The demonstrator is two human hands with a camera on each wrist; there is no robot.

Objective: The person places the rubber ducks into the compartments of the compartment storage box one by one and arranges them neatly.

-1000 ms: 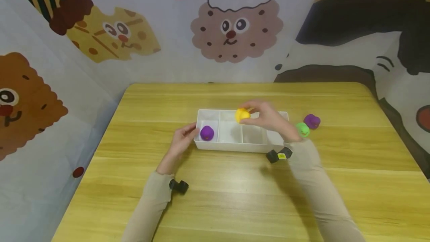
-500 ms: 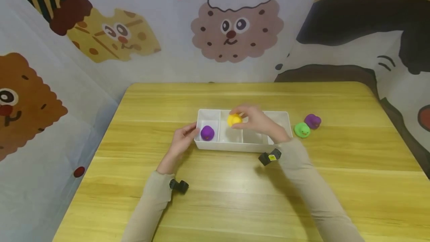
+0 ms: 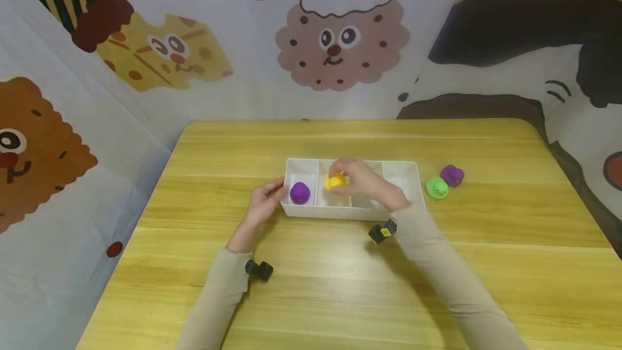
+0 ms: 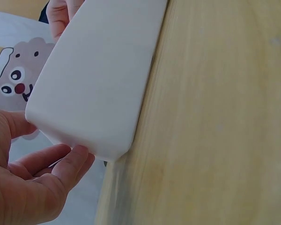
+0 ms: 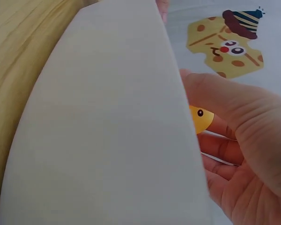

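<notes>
In the head view, a white divided box (image 3: 311, 211) stands on the table. My left hand (image 3: 264, 201) holds its left end; in the left wrist view the thumb is at the rim corner and the fingertips (image 4: 79, 152) are against the end wall. A purple rubber duck (image 3: 299, 193) sits in the leftmost compartment. My right hand (image 3: 362, 178) pinches a yellow rubber duck (image 3: 334, 181) between thumb and fingers, lowered into the second compartment from the left. In the right wrist view the box wall hides most of the duck (image 5: 202, 118); its eye shows above the rim.
To the right of the box, a green rubber duck (image 3: 437, 188) and another purple duck (image 3: 452, 175) lie close together on the wooden table (image 3: 311, 296). A cloth with cartoon prints (image 3: 252, 96) hangs behind the table's far edge.
My right hand has moved left and down with the yellow duck, from over the box's middle into the second compartment. The left hand and the box have stayed in place.
</notes>
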